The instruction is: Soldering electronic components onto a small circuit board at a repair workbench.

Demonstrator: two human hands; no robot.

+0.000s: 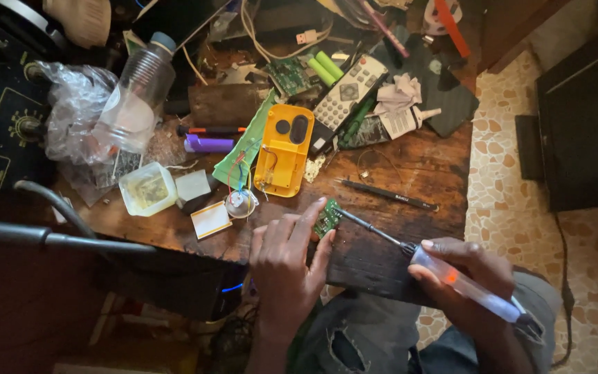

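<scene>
At the far left of the wooden workbench (410, 173) a crumpled clear plastic bag (74, 111) lay against a clear plastic bottle (136, 93) tipped on its side. Just below them stood a small square tub (148, 189), with a purple marker (209, 144) to its right. Further right, a yellow plastic casing (284, 150) lay open side up, thin wires running from it to a small round speaker (241, 203). Above it rested a grey remote control (349, 90).

Near the front edge, the left hand (286, 266) lay flat, its fingertips pressing down a small green circuit board (327, 219) on the wood. The tip of a soldering iron (444, 273) touched that board. The right hand (475, 287) was wrapped closed around the iron's translucent handle, beyond the bench's right front corner. A black pen-shaped tool (389, 194) lay just behind.
</scene>
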